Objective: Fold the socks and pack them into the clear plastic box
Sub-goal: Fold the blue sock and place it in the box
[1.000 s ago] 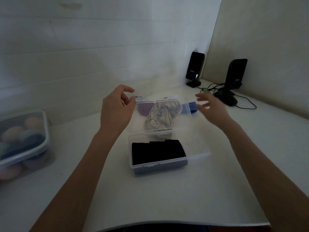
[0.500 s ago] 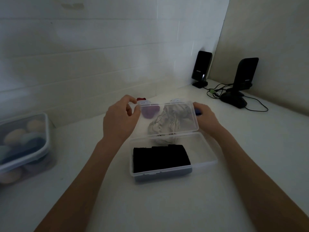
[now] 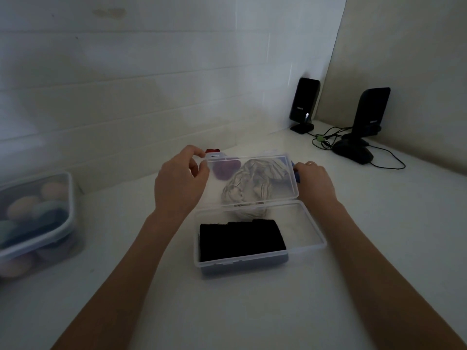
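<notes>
A: What are the hands doing?

B: The left hand pinches the lid at its far left corner, thumb and fingers closed on the tab. The right hand grips the lid's right end, fingers wrapped behind it. The lid stands half raised, hinged at the far edge of the clear box.

A: And the socks?

B: Black folded socks fill the left part of the box; the right part is bare. Seen through the lid, at 12 o'clock from the box, lies a grey bundle of socks, with a purple one at 11 o'clock.

A: Further out?

B: At 9 o'clock on the table sits a closed tub of coloured rolled things. At 2 o'clock stand two black speakers with cables.
</notes>
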